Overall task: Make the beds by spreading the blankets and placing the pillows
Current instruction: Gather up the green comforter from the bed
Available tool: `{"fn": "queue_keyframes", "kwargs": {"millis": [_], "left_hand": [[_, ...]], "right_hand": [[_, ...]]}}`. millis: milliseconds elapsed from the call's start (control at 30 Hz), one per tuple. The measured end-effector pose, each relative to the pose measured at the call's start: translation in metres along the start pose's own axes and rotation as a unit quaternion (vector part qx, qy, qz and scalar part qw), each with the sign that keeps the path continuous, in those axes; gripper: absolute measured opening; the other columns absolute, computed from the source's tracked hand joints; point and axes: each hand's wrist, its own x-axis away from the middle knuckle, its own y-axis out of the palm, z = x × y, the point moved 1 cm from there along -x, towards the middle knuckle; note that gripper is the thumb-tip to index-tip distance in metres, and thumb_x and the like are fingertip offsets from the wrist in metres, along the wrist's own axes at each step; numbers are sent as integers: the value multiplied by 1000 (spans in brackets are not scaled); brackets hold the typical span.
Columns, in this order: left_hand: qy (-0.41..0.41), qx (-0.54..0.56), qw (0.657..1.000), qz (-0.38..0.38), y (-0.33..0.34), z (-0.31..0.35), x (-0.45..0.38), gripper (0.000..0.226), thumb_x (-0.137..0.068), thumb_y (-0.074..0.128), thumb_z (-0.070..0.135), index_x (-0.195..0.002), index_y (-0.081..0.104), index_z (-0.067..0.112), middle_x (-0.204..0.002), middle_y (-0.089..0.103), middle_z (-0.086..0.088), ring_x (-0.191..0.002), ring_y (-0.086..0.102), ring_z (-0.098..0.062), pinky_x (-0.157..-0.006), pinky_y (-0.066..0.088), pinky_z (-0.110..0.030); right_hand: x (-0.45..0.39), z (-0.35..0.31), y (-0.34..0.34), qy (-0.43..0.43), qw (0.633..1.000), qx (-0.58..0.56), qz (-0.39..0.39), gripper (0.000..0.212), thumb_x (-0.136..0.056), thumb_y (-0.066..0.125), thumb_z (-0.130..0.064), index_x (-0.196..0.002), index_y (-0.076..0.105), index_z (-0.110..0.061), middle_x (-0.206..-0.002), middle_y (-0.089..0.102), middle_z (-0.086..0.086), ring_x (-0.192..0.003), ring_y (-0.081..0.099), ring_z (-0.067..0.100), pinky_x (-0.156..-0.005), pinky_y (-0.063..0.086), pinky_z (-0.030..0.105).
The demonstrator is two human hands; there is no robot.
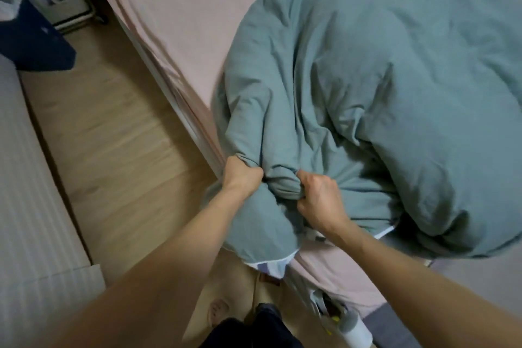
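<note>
A bulky grey-green blanket lies heaped on a bed with a pink sheet. Its near corner hangs over the bed's left edge, showing a white and blue striped underside. My left hand grips a bunched fold of the blanket at that edge. My right hand grips the same bunch just to the right, fingers curled into the cloth. No pillow is in view.
A wooden floor runs along the bed's left side. A ribbed pale surface fills the left edge, with dark blue cloth and a wire rack behind it. My feet and a white bottle are at the bottom.
</note>
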Motion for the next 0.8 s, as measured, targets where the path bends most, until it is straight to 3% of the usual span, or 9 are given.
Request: {"fn": "queue_keyframes", "kwargs": {"millis": [133, 233, 333, 467, 567, 633, 700, 733, 800], "left_hand": [[174, -95, 980, -27, -26, 55, 34, 3, -69, 55, 0, -68, 58, 1, -71, 63, -10, -77, 61, -23, -58, 44, -28], [259, -176, 949, -35, -51, 107, 51, 29, -67, 53, 12, -89, 69, 1, -93, 72, -14, -93, 67, -26, -77, 55, -40], [342, -246, 907, -26, -74, 156, 66, 31, -73, 57, 14, -99, 67, 2, -106, 66, -15, -103, 63, -32, -83, 52, -39], [454, -250, 854, 53, -89, 205, 72, 40, -75, 65, 3, -113, 60, -7, -136, 41, -16, -132, 31, -30, -110, 31, -37], [533, -318, 781, 69, -92, 235, 60, 11, -74, 63, 3, -85, 64, 3, -161, 0, 0, -147, -13, -26, -119, 13, -46], [576, -380, 724, 27, -91, 257, 43, 11, -70, 62, 1, -80, 66, 3, -159, -7, 7, -145, -19, -25, -119, 6, -51], [597, -416, 685, -42, -88, 273, 30, 40, -76, 60, 3, -116, 65, 5, -159, 9, 9, -148, -5, -21, -119, -1, -51], [601, -409, 682, -75, -89, 282, 20, 52, -80, 57, 3, -132, 54, 8, -159, 17, 9, -148, 6, -19, -120, -1, -48], [605, -284, 733, -122, -92, 294, 5, 58, -84, 56, 2, -140, 42, 2, -155, 27, -2, -142, 27, -18, -120, 5, -27]], "right_hand": [[-4, -2, -52, -54, 997, -44, 18, 9, -64, 48, -13, -68, 56, -11, -70, 66, 15, -66, 63, 39, -50, 39, 32], [-19, -2, -108, -1, 987, -129, 94, 17, -74, 60, -21, -89, 56, -13, -81, 68, 8, -76, 63, 31, -60, 41, 35], [-37, -4, -159, 60, 964, -226, 131, 57, -69, 78, -23, -115, 45, -25, -97, 62, -2, -86, 61, 20, -73, 49, 37], [-69, -8, -202, 41, 973, -176, 146, 106, -61, 82, -33, -147, 22, -23, -134, 40, 6, -120, 43, 17, -97, 38, 30], [-87, -12, -225, 18, 983, -129, 133, 116, -63, 82, -27, -151, 7, -30, -154, 24, -2, -137, 29, 8, -103, 34, 28], [-96, -20, -232, -19, 992, -78, 100, 109, -68, 76, -21, -150, 6, -39, -156, 18, -16, -136, 26, -1, -100, 34, 19], [-107, -28, -236, -34, 992, -72, 93, 83, -71, 68, -19, -145, 34, -35, -144, 41, -18, -127, 40, -3, -90, 38, 14], [-116, -32, -236, -24, 988, -93, 119, 60, -70, 63, -22, -130, 54, -30, -129, 59, -14, -116, 53, 0, -83, 43, 18], [-131, -36, -239, 17, 969, -156, 191, 29, -66, 51, -28, -89, 68, -23, -88, 72, -8, -87, 63, 1, -72, 49, 28]]}}
